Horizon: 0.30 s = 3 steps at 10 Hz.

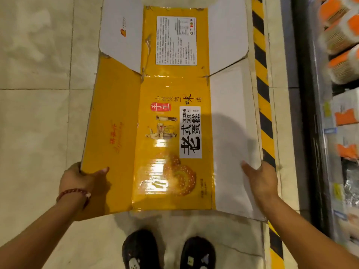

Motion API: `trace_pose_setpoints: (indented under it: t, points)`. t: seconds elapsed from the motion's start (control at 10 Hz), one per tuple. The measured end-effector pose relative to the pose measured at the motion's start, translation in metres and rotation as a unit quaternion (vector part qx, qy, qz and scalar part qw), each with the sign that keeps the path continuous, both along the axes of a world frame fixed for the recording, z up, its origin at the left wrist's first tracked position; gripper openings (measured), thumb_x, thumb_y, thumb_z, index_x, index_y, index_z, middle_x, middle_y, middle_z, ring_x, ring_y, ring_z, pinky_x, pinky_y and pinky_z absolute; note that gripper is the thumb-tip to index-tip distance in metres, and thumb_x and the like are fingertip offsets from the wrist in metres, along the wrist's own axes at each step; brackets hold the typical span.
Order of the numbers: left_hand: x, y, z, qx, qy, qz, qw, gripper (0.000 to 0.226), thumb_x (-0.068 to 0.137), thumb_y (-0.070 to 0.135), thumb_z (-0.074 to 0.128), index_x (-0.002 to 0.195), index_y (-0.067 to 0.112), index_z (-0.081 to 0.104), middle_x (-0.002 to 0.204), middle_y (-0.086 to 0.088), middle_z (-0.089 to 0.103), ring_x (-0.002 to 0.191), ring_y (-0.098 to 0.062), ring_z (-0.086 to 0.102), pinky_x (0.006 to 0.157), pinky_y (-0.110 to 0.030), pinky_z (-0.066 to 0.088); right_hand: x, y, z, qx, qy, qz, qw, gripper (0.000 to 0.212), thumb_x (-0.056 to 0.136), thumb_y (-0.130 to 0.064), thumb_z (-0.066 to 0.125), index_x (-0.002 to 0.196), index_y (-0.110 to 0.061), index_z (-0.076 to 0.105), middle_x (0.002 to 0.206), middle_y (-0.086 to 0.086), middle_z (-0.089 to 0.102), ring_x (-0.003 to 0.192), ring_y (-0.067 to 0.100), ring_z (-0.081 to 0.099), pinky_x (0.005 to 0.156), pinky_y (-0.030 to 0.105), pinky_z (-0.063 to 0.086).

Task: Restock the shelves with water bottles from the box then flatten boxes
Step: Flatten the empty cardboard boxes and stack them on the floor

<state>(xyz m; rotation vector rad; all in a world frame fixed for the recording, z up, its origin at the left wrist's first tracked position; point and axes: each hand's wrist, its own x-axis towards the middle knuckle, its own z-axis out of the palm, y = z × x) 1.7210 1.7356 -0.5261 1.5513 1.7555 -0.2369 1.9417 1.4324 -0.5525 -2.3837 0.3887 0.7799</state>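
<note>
Head view: flattened yellow cake carton (171, 113) held out flat above the tiled floor (38, 113).
Left hand (81, 177) grips the carton's near left edge, thumb on top; right hand (260, 179) grips the near right edge likewise. Shoes (169, 251) below; stocked shelves (342, 94) at right.

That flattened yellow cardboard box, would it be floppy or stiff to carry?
Probably bendy: the flattened yellow box has fold creases between panels and loose flaps. Likely light, since the left hand and right hand hold just its edges. Its glossy print may be slippery.

Yellow box (171, 121) flattened, flaps splayed, apparently above floor.
</note>
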Motion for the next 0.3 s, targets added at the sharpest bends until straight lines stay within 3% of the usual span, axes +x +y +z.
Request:
trace_pose_setpoints:
  t: [0.1,0.2,0.3]
  points:
    - [0.005,0.007,-0.025,0.004,-0.009,0.005,1.0,0.047,0.076,0.026,0.078,0.111,0.001,0.059,0.098,-0.015,0.062,0.1,-0.037,0.059,0.089,-0.048,0.047,0.009,0.005,-0.024,0.015,-0.005,-0.005,1.0,0.038,0.089,-0.03,0.063,0.116,-0.004,0.061,0.108,0.016,0.066,0.097,0.035,0.062,0.087,0.05,0.052]
    - [-0.021,0.021,-0.082,-0.004,-0.007,-0.018,1.0,0.055,0.069,0.031,0.083,0.112,0.004,0.06,0.107,-0.019,0.065,0.099,-0.036,0.062,0.089,-0.049,0.049,0.01,0.0,-0.04,0.022,0.015,0.007,1.0,0.041,0.09,-0.032,0.062,0.121,-0.006,0.057,0.112,0.015,0.064,0.1,0.034,0.061,0.087,0.047,0.051]
    - [-0.031,0.023,-0.097,-0.003,0.017,-0.032,0.999,0.061,0.068,0.03,0.084,0.115,0.002,0.057,0.109,-0.022,0.064,0.1,-0.038,0.061,0.088,-0.05,0.049,0.009,-0.012,-0.045,0.017,0.053,0.031,0.998,0.041,0.091,-0.031,0.061,0.123,-0.005,0.055,0.113,0.014,0.062,0.096,0.031,0.059,0.081,0.039,0.049]
